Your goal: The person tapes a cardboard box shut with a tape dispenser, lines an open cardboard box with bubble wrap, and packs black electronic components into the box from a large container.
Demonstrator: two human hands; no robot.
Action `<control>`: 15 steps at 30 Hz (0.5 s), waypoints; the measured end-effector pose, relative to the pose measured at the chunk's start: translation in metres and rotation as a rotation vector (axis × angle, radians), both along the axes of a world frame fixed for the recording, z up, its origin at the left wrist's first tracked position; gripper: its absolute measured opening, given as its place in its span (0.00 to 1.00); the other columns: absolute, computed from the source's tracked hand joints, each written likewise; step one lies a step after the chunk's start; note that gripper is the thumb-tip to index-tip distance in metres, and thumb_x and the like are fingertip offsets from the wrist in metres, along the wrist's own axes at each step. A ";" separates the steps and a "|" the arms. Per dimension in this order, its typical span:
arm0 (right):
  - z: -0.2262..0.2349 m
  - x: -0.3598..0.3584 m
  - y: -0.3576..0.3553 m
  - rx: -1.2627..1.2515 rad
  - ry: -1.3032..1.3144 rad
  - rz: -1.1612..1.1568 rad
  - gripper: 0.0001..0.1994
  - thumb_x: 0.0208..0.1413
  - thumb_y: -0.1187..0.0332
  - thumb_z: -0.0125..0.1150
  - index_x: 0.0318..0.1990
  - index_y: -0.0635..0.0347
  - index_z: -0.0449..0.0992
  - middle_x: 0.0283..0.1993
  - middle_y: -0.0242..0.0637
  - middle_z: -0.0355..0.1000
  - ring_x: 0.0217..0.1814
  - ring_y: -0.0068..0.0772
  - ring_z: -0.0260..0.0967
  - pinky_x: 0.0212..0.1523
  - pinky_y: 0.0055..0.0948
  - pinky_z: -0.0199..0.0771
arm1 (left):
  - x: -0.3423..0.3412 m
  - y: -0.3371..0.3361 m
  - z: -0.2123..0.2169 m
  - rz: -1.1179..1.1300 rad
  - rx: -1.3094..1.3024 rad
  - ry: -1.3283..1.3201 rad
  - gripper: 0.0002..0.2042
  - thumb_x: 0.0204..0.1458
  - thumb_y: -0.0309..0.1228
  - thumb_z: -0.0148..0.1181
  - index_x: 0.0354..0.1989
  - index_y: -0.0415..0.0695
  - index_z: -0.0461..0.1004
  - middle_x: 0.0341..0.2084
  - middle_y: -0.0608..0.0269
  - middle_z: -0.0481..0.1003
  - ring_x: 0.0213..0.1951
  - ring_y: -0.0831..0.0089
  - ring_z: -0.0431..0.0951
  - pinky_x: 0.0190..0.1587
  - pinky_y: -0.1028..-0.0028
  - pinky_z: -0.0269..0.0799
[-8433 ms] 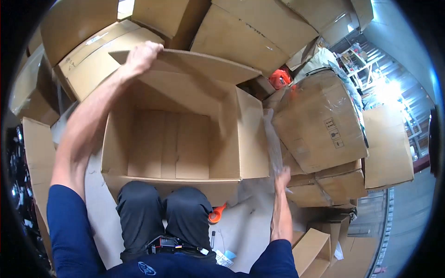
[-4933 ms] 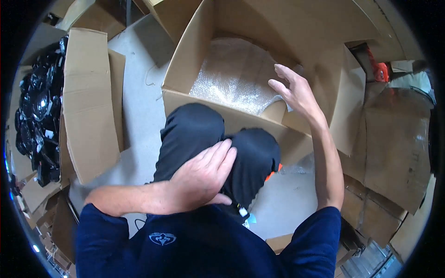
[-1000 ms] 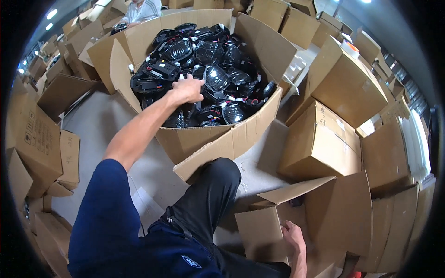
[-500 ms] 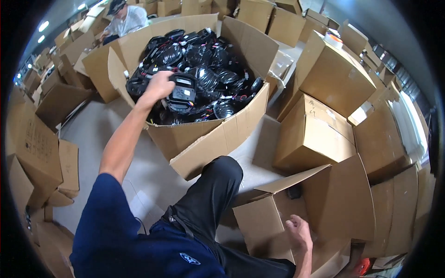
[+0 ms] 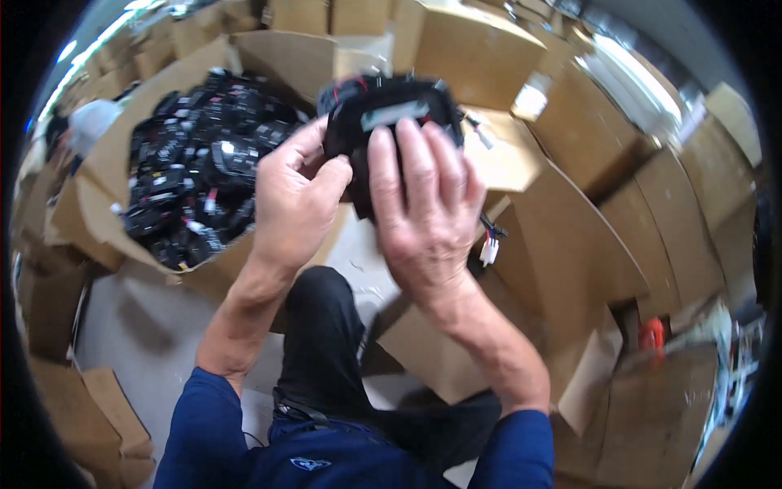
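Observation:
Up in front of me I hold a rounded black plastic unit [image 5: 352,124] with a pale label strip on its face, somewhat smeared by motion. My left hand [image 5: 297,200] pinches its left edge between thumb and fingers. Across the front of the unit lies my right hand [image 5: 423,196], its fingers stretched over the lower part and the thumb hidden. A wire with a white connector [image 5: 489,249] dangles beside my right wrist, and another connector [image 5: 482,134] sticks out at the unit's right side. Similar black wired units [image 5: 199,167] fill a large open carton [image 5: 285,69] at the left.
An open carton [image 5: 554,236] stands at my right, its inside mostly hidden by my arm. Stacked brown cartons [image 5: 603,122] line the right side and the back. Beyond the big carton at the far left is another person [image 5: 94,126]. A red object [image 5: 652,336] lies at the right.
My left hand has lifted a black unit out of the large carton and brought it in front of me. My right hand has risen from the right-hand carton onto it. My view has swung right.

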State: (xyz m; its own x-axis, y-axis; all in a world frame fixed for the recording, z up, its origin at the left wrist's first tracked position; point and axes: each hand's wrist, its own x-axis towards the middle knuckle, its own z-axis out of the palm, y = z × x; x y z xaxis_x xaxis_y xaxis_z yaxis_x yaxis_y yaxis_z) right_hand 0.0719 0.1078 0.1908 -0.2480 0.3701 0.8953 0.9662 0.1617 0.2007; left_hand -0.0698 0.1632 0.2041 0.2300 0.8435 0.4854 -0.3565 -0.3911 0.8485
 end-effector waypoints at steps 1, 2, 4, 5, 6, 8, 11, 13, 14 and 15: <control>0.009 0.023 -0.009 0.014 -0.005 0.015 0.23 0.51 0.74 0.63 0.58 0.65 0.76 0.61 0.50 0.71 0.64 0.55 0.68 0.65 0.51 0.66 | 0.013 -0.007 0.004 -0.061 0.008 -0.006 0.20 0.60 0.21 0.59 0.61 0.32 0.71 0.47 0.64 0.78 0.45 0.80 0.77 0.45 0.78 0.78; 0.013 0.053 -0.018 0.030 -0.020 0.056 0.27 0.48 0.72 0.67 0.59 0.65 0.75 0.59 0.51 0.72 0.63 0.55 0.69 0.64 0.52 0.68 | 0.029 -0.007 0.004 -0.045 0.081 0.014 0.21 0.60 0.26 0.65 0.61 0.32 0.72 0.47 0.63 0.78 0.45 0.80 0.77 0.44 0.79 0.78; 0.010 0.107 -0.036 0.013 0.164 0.084 0.30 0.43 0.70 0.73 0.58 0.67 0.75 0.55 0.52 0.74 0.57 0.52 0.74 0.56 0.47 0.73 | 0.060 -0.005 0.002 -0.010 0.088 0.029 0.21 0.60 0.29 0.67 0.60 0.35 0.74 0.46 0.62 0.79 0.42 0.81 0.78 0.40 0.80 0.80; 0.001 0.130 -0.052 -0.101 0.391 0.011 0.28 0.44 0.69 0.75 0.55 0.68 0.76 0.54 0.51 0.75 0.56 0.50 0.74 0.56 0.45 0.74 | 0.078 0.003 -0.011 0.003 0.058 0.048 0.20 0.60 0.28 0.66 0.59 0.37 0.75 0.44 0.62 0.80 0.40 0.81 0.79 0.36 0.80 0.81; -0.003 0.164 -0.060 -0.135 0.427 0.026 0.23 0.49 0.68 0.74 0.51 0.68 0.77 0.51 0.49 0.76 0.52 0.48 0.75 0.55 0.43 0.75 | 0.092 0.012 -0.016 0.027 0.047 0.068 0.18 0.60 0.28 0.66 0.58 0.38 0.77 0.43 0.62 0.80 0.38 0.82 0.79 0.33 0.81 0.81; -0.049 0.225 -0.082 -0.352 1.114 -0.102 0.22 0.51 0.60 0.75 0.47 0.68 0.77 0.45 0.39 0.75 0.45 0.28 0.73 0.47 0.27 0.75 | 0.129 0.036 -0.054 0.053 -0.043 0.100 0.14 0.60 0.23 0.63 0.54 0.40 0.80 0.35 0.67 0.82 0.29 0.88 0.76 0.24 0.84 0.77; -0.195 0.333 -0.094 -0.538 1.640 -0.067 0.19 0.55 0.58 0.73 0.42 0.66 0.77 0.38 0.35 0.78 0.37 0.23 0.74 0.40 0.25 0.76 | 0.172 0.055 -0.104 -0.015 -0.196 0.182 0.13 0.61 0.22 0.61 0.53 0.41 0.81 0.31 0.70 0.80 0.22 0.89 0.71 0.20 0.85 0.70; -0.317 0.376 -0.106 -0.706 2.188 -0.095 0.18 0.56 0.59 0.73 0.43 0.66 0.78 0.36 0.38 0.80 0.35 0.30 0.79 0.39 0.32 0.81 | 0.198 0.057 -0.134 -0.060 -0.290 0.287 0.13 0.61 0.21 0.59 0.52 0.40 0.81 0.30 0.70 0.79 0.22 0.90 0.70 0.19 0.86 0.68; -0.375 0.377 -0.105 -0.583 2.227 -0.154 0.20 0.56 0.59 0.73 0.44 0.67 0.77 0.37 0.38 0.80 0.35 0.32 0.79 0.37 0.34 0.82 | 0.205 0.055 -0.145 -0.088 -0.355 0.368 0.13 0.61 0.21 0.59 0.52 0.39 0.81 0.30 0.71 0.79 0.23 0.90 0.70 0.19 0.86 0.67; -0.420 0.372 -0.096 -0.589 2.342 -0.269 0.20 0.56 0.60 0.73 0.47 0.67 0.77 0.41 0.39 0.80 0.37 0.33 0.79 0.35 0.33 0.82 | 0.212 0.054 -0.153 -0.061 -0.328 0.482 0.12 0.61 0.21 0.58 0.51 0.38 0.81 0.30 0.71 0.78 0.23 0.90 0.70 0.19 0.85 0.66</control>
